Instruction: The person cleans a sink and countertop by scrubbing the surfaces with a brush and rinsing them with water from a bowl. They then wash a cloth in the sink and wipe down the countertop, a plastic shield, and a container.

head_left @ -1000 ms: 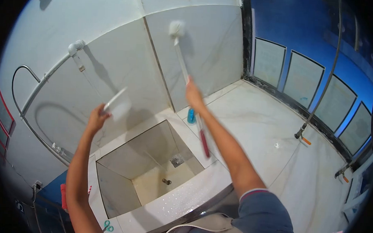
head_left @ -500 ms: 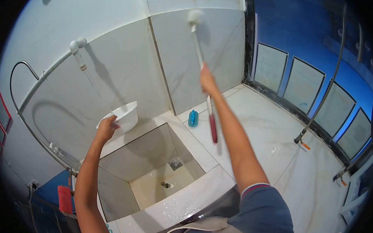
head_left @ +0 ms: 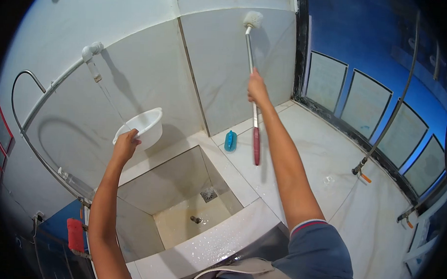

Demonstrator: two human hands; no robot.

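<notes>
Left hand: the left hand (head_left: 126, 145) grasps the near rim of a white bowl (head_left: 149, 129); the bowl sits tilted in the air above the far left edge of the sink (head_left: 177, 260).
Water: a thin stream runs from the spout (head_left: 94, 73) on the left wall down toward the bowl; how much the bowl holds cannot be told.
Right hand: the right hand (head_left: 257, 86) is closed around the shaft of a long brush (head_left: 250, 52); the red grip (head_left: 256, 145) hangs below the hand, over the surface (head_left: 306, 162).
Brush head: the white bristles (head_left: 253, 19) are up at the far wall (head_left: 230, 80); whether they touch it or stand just off it cannot be told.
Step in hand: by judgement, working the brush at the wall while the bowl is held out under the stream.
What moving calls for: a steady grasp on the shaft, with the bristles flat to the wall; the bowl wants its open side up and in line with the water.
Near the right hand: a blue object (head_left: 230, 140) lies on the surface, left of the red grip; the two are apart.
Far left: a red roller-like thing (head_left: 75, 235) is beside the left forearm.
</notes>
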